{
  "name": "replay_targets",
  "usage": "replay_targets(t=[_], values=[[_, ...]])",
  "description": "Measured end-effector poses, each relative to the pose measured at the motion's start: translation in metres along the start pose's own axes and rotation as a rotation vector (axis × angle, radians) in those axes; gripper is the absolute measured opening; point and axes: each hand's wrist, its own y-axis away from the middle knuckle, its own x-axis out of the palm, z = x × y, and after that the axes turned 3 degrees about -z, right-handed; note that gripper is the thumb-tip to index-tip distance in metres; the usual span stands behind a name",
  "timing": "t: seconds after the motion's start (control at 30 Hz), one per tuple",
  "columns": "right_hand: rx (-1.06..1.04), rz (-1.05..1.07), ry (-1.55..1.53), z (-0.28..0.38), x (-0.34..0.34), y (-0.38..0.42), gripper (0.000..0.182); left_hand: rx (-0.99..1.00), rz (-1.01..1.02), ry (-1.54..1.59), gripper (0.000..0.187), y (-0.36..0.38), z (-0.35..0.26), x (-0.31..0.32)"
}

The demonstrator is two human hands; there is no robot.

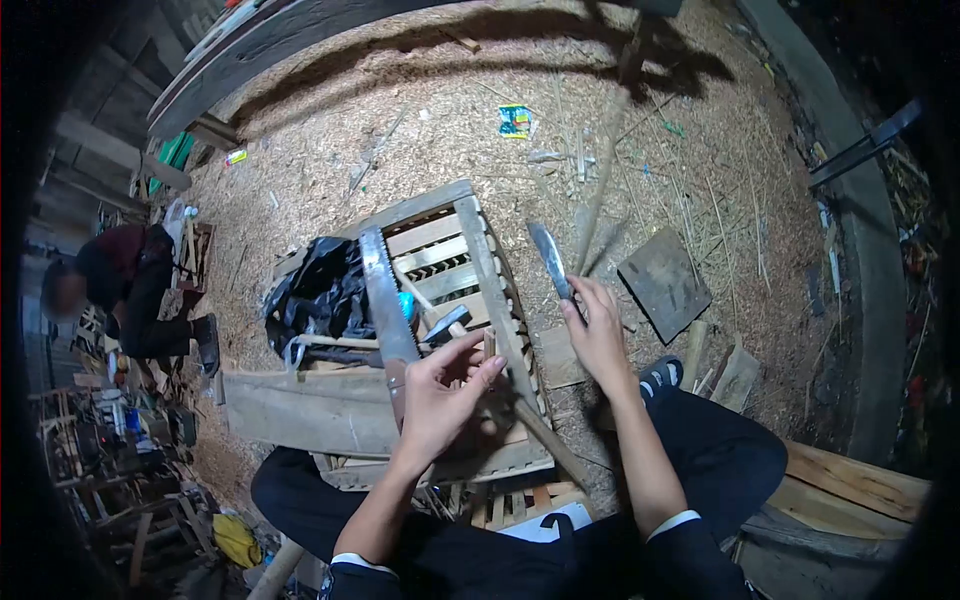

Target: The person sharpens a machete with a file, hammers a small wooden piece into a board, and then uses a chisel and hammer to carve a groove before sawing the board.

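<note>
My right hand (598, 340) is closed round the handle of a knife (547, 257), whose broad blade points away and slightly left. Between the thumb and fingers of my left hand (440, 395) is a small wooden piece (489, 343), held upright over a slatted wooden crate (468, 210). The knife and the wooden piece are apart. Just beyond my left fingers lies a hammer (447, 323) with a pale handle. A hand saw (381, 290) lies across the crate beside a black plastic bag (315, 300). A round wooden stick (550, 442) slants near my left wrist.
Wood shavings cover the floor (400, 120). A dark square board (665, 283) lies to the right, near my sandalled foot (660, 378). Another person (135, 275) crouches at the left. A wooden beam (270, 45) crosses the top, and planks (850, 480) lie at lower right.
</note>
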Motion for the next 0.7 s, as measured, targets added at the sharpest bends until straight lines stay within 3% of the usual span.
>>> replay_targets(t=[0.07, 0.1, 0.2, 0.27, 0.53, 0.6, 0.7], values=[[-0.037, -0.033, -0.053, 0.044, -0.007, 0.011, 0.038, -0.042, -0.008, -0.108, 0.043, 0.019, -0.004, -0.014], [-0.041, -0.016, -0.084, 0.068, -0.012, 0.019, 0.035, 0.091, -0.013, -0.128, 0.043, 0.026, 0.006, -0.021], [-0.096, 0.019, -0.078, 0.12, -0.017, 0.048, 0.031, 0.069, 0.064, -0.194, 0.044, 0.054, -0.003, -0.048], [-0.093, 0.047, -0.094, 0.137, -0.013, 0.07, 0.031, 0.159, -0.019, -0.136, 0.038, 0.068, 0.002, -0.059], [-0.279, 0.028, 0.265, 0.147, 0.009, 0.106, 0.043, 0.247, -0.106, -0.273, 0.019, 0.092, 0.028, -0.086], [-0.185, 0.073, 0.353, 0.141, 0.017, 0.107, 0.045, 0.471, -0.163, -0.35, 0.019, 0.087, 0.037, -0.085], [-0.169, 0.022, 0.387, 0.148, 0.017, 0.106, 0.045, 0.607, -0.216, -0.359, 0.018, 0.082, 0.041, -0.086]])
